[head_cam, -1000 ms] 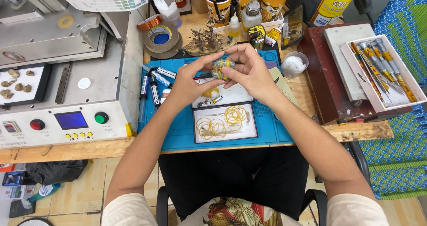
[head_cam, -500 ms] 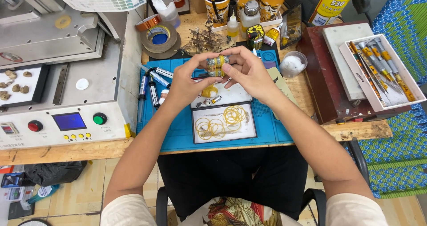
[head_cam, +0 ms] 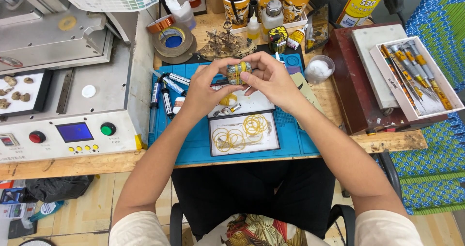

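Your left hand [head_cam: 206, 93] and your right hand [head_cam: 271, 79] meet above the blue mat [head_cam: 193, 144], and between them you hold a small yellow-and-grey bundle [head_cam: 239, 72]; the fingers of both hands are curled closed around it, the left ones pinching its left end, the right ones wrapped over its right end and top; what the bundle is made of is too small to tell.

Just below your fingers a white tray [head_cam: 244, 134] lies on the mat, and a loose heap of yellow rubber bands [head_cam: 242, 130] sits in it; a small yellow roll [head_cam: 227, 99] lies just under your left fingers, at the tray's upper edge.

Left of your left fingers several dark tubes and pens [head_cam: 162, 93] lie side by side on the mat; further left stands a grey machine [head_cam: 72, 96] with a red button, a green button and a small blue screen.

Beyond your fingers, on the wooden tabletop [head_cam: 387, 142], stand a roll of brown tape [head_cam: 173, 38], a small model ship [head_cam: 225, 45], paper cups [head_cam: 237, 6] full of pens and tools, and a few small bottles; a clear round tub [head_cam: 319, 69] sits just right of your right fingers.

Well to the right of your right fingers, an open white box [head_cam: 416, 76] of yellow-handled screwdrivers rests on a dark red case [head_cam: 358, 105].
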